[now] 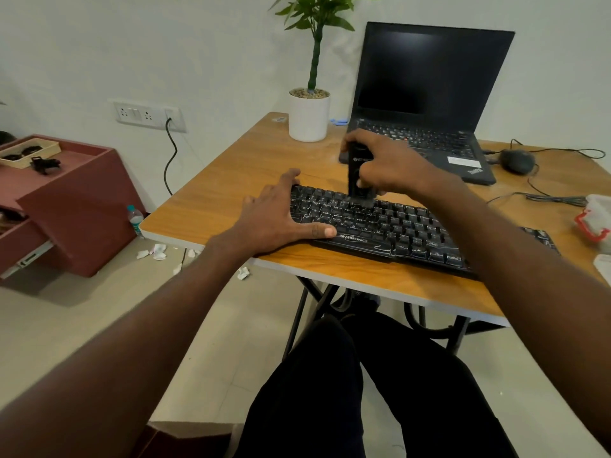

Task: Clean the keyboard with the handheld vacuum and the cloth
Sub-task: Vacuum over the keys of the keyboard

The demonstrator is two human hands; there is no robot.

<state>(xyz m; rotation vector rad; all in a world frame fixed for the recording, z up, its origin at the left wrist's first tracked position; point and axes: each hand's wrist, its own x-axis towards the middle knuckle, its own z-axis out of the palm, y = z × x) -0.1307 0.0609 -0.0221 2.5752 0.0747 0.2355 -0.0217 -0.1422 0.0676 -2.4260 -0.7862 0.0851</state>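
Observation:
A black keyboard (380, 226) lies slantwise near the front edge of the wooden table (231, 193). My right hand (386, 163) grips a black handheld vacuum (358, 173), held upright with its nozzle down on the keyboard's upper key rows. My left hand (281, 219) rests flat on the keyboard's left end, fingers straight, thumb along the front edge. A white cloth or wipe pack (595, 219) with red trim sits at the table's right edge.
An open black laptop (429, 104) stands behind the keyboard, a white potted plant (309, 115) to its left. A mouse (517, 161) and loose cables lie at the right. A red cabinet (66, 200), a water bottle (135, 220) and paper scraps are on the floor, left.

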